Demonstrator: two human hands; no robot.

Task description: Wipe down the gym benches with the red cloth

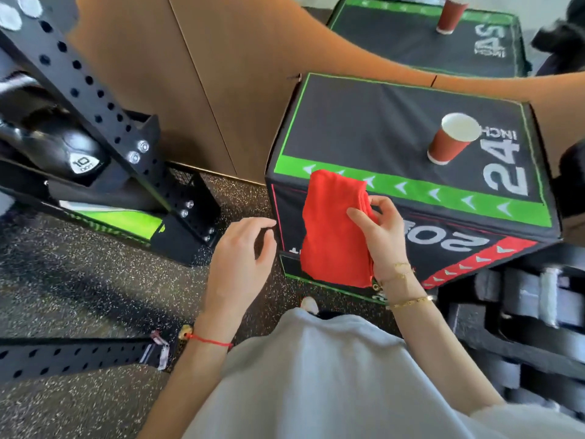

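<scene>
Cloth hangs lengthwise at centre frame, pinched by the right hand against the box; left hand hovers loose, empty, lower left.

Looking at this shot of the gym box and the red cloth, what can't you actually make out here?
- Near box, head view: the red cloth held by the right hand covers part of the front face; its print is only partly readable.
- Far box: cut off by the top edge, as is the cup on it.
- Near cup: its inside is washed out; contents unknown.
- Right-side dark equipment: blurred, unidentifiable.
</scene>
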